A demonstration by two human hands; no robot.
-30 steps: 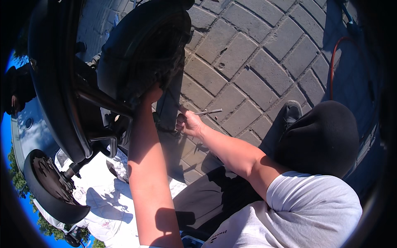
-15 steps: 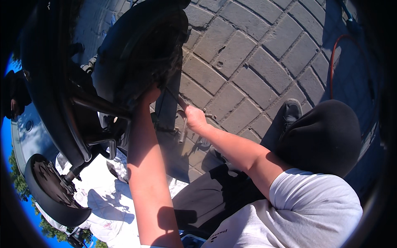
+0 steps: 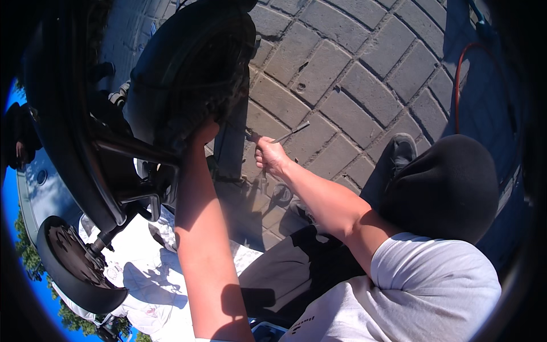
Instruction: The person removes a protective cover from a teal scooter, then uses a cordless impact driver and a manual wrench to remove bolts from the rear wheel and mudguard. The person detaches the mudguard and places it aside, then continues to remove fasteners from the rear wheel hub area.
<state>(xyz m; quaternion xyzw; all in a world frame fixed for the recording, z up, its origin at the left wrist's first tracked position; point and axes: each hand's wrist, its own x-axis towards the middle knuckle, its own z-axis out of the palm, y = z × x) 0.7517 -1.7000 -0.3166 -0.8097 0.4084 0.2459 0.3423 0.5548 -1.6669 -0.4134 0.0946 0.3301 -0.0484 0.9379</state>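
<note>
My left hand (image 3: 206,132) reaches in under a dark wheel and fender (image 3: 165,85) of what looks like a motorcycle or scooter. Its fingers are hidden in shadow behind the parts there, so its grip does not show. My right hand (image 3: 270,155) is closed around a metal wrench (image 3: 293,131) that looks to have several arms. One arm sticks out up and to the right of the fist, another hangs below it, and a short end points toward the wheel. Both forearms come up from the lower edge.
Dark tubular frame parts (image 3: 134,149) and a round black part (image 3: 80,268) stand at the left. White cloth (image 3: 154,285) lies below them. Grey paving bricks (image 3: 364,97) spread to the right, with an orange hose (image 3: 457,85). My knee (image 3: 439,188) is bent at the right.
My right hand has turned the wrench, so one arm now points up and right instead of lying lower. The left hand has stayed under the wheel.
</note>
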